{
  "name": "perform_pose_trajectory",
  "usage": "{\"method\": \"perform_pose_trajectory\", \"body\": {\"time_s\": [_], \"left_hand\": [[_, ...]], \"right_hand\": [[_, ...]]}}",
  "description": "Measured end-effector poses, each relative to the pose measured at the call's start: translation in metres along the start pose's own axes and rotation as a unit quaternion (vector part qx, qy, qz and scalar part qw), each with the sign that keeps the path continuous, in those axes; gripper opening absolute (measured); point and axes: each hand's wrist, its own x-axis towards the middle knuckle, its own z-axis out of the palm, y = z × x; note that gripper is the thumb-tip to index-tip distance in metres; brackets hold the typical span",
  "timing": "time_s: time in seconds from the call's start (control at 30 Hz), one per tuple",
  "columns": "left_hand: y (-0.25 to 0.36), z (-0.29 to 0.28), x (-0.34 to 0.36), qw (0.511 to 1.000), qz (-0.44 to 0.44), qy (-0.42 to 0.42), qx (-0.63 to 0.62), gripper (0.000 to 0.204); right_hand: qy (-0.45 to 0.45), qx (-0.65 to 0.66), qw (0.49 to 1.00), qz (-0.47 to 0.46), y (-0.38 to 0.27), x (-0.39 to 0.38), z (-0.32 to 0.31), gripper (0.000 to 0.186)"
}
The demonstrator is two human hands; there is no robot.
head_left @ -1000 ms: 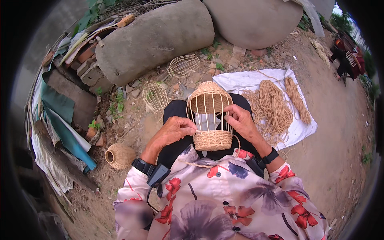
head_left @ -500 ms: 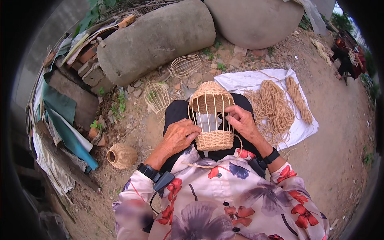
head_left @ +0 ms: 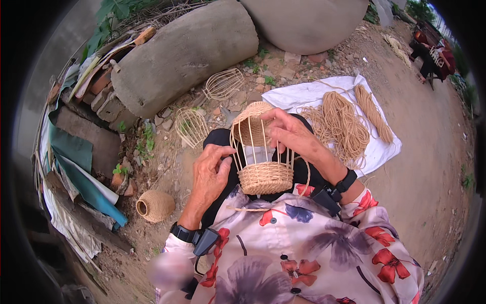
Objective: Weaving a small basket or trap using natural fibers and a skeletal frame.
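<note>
Between my knees rests a partly woven basket (head_left: pixel 265 178), with a woven band at the near end, a woven dome at the far end and bare upright stakes between. The fingers of my left hand (head_left: pixel 210 167) are bent against the outermost stakes on its left side. My right hand (head_left: pixel 296 134) reaches over from the right, its curled fingers at the far part of the middle stakes; the fingertips are partly hidden. A loose cord end (head_left: pixel 250 209) trails from the band across my shirt.
To the right, a bundle of tan cord (head_left: pixel 341 126) and a twisted hank (head_left: pixel 373 114) lie on a white sheet (head_left: pixel 390 147). Two bare stake frames (head_left: pixel 192 126) and a small finished woven pot (head_left: pixel 156 205) lie on the ground at left. A concrete cylinder (head_left: pixel 185 58) lies beyond. Another person (head_left: pixel 433 55) sits far right.
My right hand has moved up and left across the stakes. My left hand has shifted from the woven band's edge up to the left stakes. The view has shifted slightly.
</note>
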Motion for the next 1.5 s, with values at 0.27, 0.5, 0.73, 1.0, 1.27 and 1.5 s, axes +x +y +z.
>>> {"method": "perform_pose_trajectory", "body": {"time_s": [0.27,0.5,0.73,1.0,1.27,1.5], "left_hand": [[-0.011,0.027,-0.008,0.986,-0.023,-0.166,-0.01,0.02],[-0.038,0.001,-0.025,0.925,-0.276,-0.199,-0.17,0.028],[-0.038,0.002,-0.025,0.895,-0.367,-0.178,-0.181,0.014],[0.011,0.028,0.026,0.998,-0.044,-0.053,0.015,0.013],[0.034,0.057,0.043,0.948,0.012,-0.164,0.271,0.02],[0.023,0.06,0.029,0.981,0.039,-0.044,0.184,0.018]], "right_hand": [[-0.134,-0.252,0.948,-0.143,-0.007,0.028,0.023,0.032],[0.007,-0.335,0.942,-0.009,0.009,-0.023,-0.075,0.029],[-0.045,-0.09,0.994,-0.029,0.045,-0.056,-0.049,0.024],[-0.164,-0.038,0.984,-0.056,0.003,-0.044,-0.029,0.032],[0.031,-0.106,0.992,0.061,0.042,-0.035,-0.047,0.027],[0.076,0.086,0.988,0.099,0.073,-0.036,-0.007,0.026]]}}
